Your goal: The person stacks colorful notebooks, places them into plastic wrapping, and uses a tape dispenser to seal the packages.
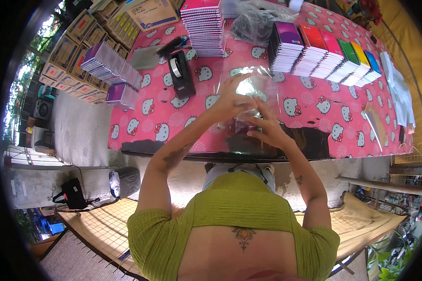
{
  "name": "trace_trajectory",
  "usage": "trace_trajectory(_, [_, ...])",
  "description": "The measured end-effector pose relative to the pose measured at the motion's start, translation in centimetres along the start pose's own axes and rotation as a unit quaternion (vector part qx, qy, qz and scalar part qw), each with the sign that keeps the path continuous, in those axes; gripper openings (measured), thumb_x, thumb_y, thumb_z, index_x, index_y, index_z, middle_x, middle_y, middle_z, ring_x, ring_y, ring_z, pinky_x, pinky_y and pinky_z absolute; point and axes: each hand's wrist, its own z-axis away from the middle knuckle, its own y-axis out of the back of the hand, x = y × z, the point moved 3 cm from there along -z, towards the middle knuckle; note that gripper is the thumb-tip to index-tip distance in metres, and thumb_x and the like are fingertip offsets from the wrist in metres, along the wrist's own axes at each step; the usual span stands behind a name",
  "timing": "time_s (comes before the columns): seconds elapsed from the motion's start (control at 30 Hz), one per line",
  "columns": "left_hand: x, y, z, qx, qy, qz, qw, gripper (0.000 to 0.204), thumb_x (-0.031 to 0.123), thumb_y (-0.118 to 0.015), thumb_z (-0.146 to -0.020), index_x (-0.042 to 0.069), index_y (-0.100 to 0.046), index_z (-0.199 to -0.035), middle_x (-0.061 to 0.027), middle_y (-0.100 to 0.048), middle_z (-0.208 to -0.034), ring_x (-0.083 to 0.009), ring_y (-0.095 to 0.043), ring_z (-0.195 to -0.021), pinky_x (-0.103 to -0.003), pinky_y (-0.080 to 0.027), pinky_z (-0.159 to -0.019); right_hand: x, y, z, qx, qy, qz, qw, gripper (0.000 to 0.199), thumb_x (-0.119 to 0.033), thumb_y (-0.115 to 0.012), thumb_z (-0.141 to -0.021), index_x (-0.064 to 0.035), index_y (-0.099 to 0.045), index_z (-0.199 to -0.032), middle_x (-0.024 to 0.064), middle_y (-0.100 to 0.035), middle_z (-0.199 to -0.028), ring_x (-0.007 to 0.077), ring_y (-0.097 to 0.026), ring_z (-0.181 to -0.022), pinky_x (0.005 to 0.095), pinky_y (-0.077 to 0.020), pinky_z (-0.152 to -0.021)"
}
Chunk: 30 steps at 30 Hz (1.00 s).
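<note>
On pink cat-print cloth (140, 103), left hand (237, 100) and right hand (269, 124) spread over clear plastic (255, 85), six multicoloured notebook stacks (330, 44) nearby.

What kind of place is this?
Probably a small, informal packing area, perhaps at a home or workshop: stacked spiral notebooks and a tape dispenser on the table, with cardboard boxes piled alongside.

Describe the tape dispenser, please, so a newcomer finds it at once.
On the pink tablecloth, find the tall notebook stack left of the crumpled plastic. Nearer, slightly left, sits the tape dispenser: unlike its neighbours, a black body carrying a pale roll.
</note>
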Motion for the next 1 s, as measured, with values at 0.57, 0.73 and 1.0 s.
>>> trace_trajectory(0.57, [-1.2,-2.1,0.2,-0.001,0.061,-0.025,0.998,0.060,0.030,-0.081,-0.078,0.022,-0.058,-0.133,-0.0248,-0.023,-0.158,-0.0412,-0.020,-0.147,-0.055,-0.018,-0.117,2.1,-2.2,-0.4,0.129,-0.199,-0.357,0.903,0.052,-0.019,-0.071,-0.091,-0.0096,-0.052,-0.139,0.0116,-0.043,-0.147,0.0210,-0.050,-0.124,0.0358,-0.0416,-0.104])
trace_trajectory(0.73, [-2.4,-2.9,1.6,0.037,0.169,-0.081,0.982,0.095,0.032,-0.080,-0.080,0.007,-0.025,-0.153,-0.0331,-0.028,-0.153,-0.0448,-0.034,-0.139,-0.050,-0.031,-0.112,1.3,-1.0,-0.8,0.098,-0.260,-0.409,0.869,0.077,-0.021,-0.074,-0.089,-0.0112,-0.033,-0.153,0.0124,-0.044,-0.144,0.0228,-0.048,-0.123,0.0337,-0.0417,-0.101])
trace_trajectory(1.0, [-3.9,-1.7,3.6,-0.039,0.279,0.396,0.874,0.055,0.023,-0.072,-0.091,0.000,-0.053,-0.137,-0.0078,-0.064,-0.120,-0.0123,-0.060,-0.107,-0.029,-0.048,-0.093,5.2,-1.1,-2.5,-0.022,-0.293,-0.461,0.837,0.075,-0.019,-0.080,-0.083,-0.0117,-0.042,-0.147,0.0166,-0.047,-0.139,0.0218,-0.049,-0.124,0.0341,-0.0467,-0.096])
